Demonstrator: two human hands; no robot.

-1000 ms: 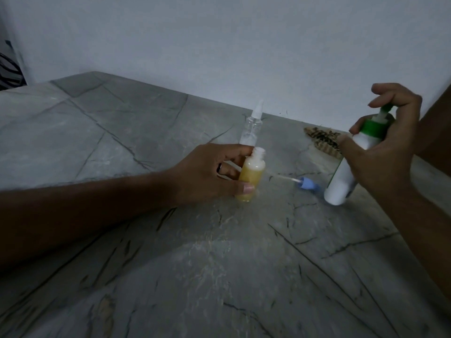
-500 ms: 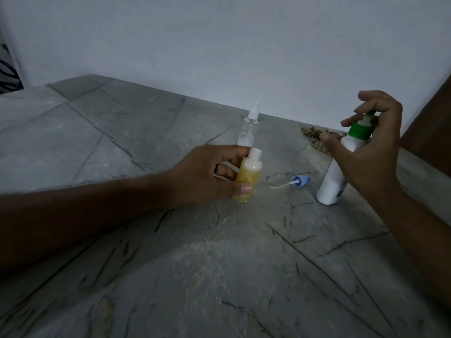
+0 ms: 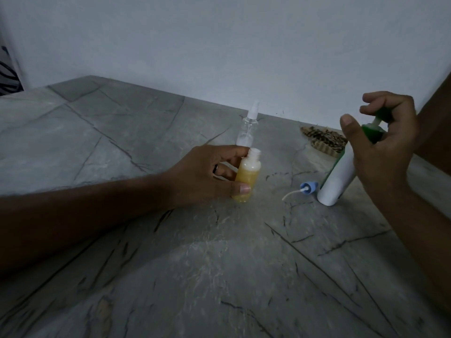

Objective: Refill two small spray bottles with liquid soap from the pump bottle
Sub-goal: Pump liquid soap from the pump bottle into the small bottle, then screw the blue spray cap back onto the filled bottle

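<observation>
Head cam: dim light, grey veined desk [image 3: 170,264] running up against a pale wall [image 3: 219,45]. The left hand [image 3: 205,176] is reaching in from the left and gripping the small spray bottle [image 3: 246,181], thumb across the front near its base, fingers curled round the back. That bottle is standing upright w/ its neck open, no cap on, and it's showing yellow soap filling most of the body. Right behind it a second spray bottle [image 3: 249,128] is standing, clear, w/ its white sprayer top on (contents too faint to tell). Over on the right, the right hand [image 3: 380,152] is wrapping round the top of the pump bottle [image 3: 336,181], a white body w/ a green collar, fingers curled over the pump head, thumb sticking up beside it. The pump bottle is leaning, top tilted right, its lower edge touching the desk. A blue sprayer cap [image 3: 308,186] w/ its white dip tube is lying on the desk btwn the two bottles, just beside the pump bottle's base. Some brown patterned thing [image 3: 322,140] is lying near the wall, behind the right hand.
</observation>
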